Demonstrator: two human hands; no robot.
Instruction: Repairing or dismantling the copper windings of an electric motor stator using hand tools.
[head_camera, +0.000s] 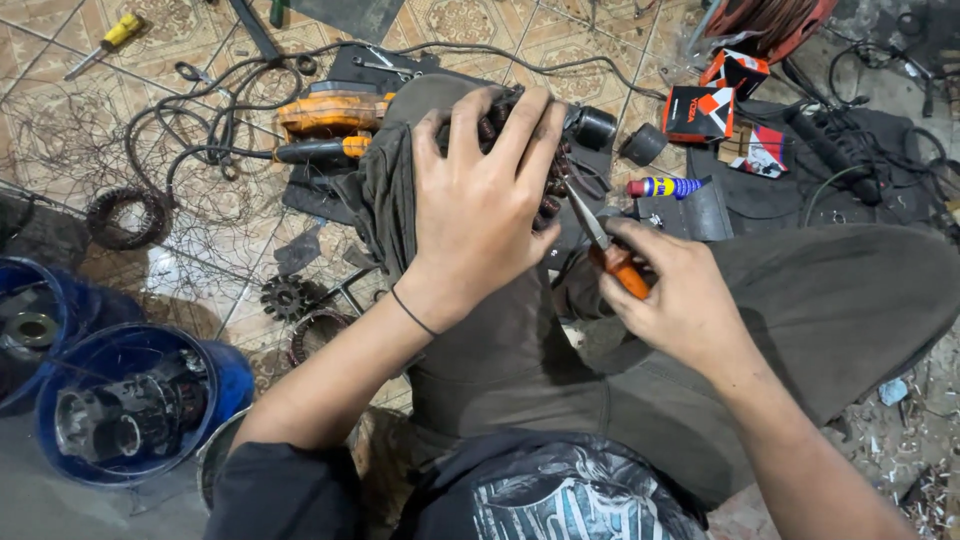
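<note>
The left hand (487, 205) lay spread and closed over a wound motor core (520, 125) that rested on the person's raised knee, fingers curled round its top so that most of it was covered. The right hand (672, 292) was wrapped tight around orange-handled pliers (605, 245), whose metal tip reached up to the core's lower right edge, among the dark copper coils; whether the tip gripped a wire could not be made out.

To the lower left stood a blue bucket (215, 370) holding a grey motor part with a shaft, and beside it a second blue bucket (60, 290), cut off by the picture's edge, with a metal ring inside.

Beyond the knee, on the patterned tile floor (560, 50), lay an orange power tool (330, 110) with black cables looping around it, and a yellow-handled screwdriver (105, 42) near the far left corner. A ring of copper winding (125, 215) sat among loose fine wire, and a small gear (285, 297) lay close to the leg. To the right were a blue-and-yellow spray can (665, 187), orange and black cartons (715, 95), and a dark cylindrical cap (643, 145). The bent leg in olive trousers (800, 300) hid the floor beneath it.
</note>
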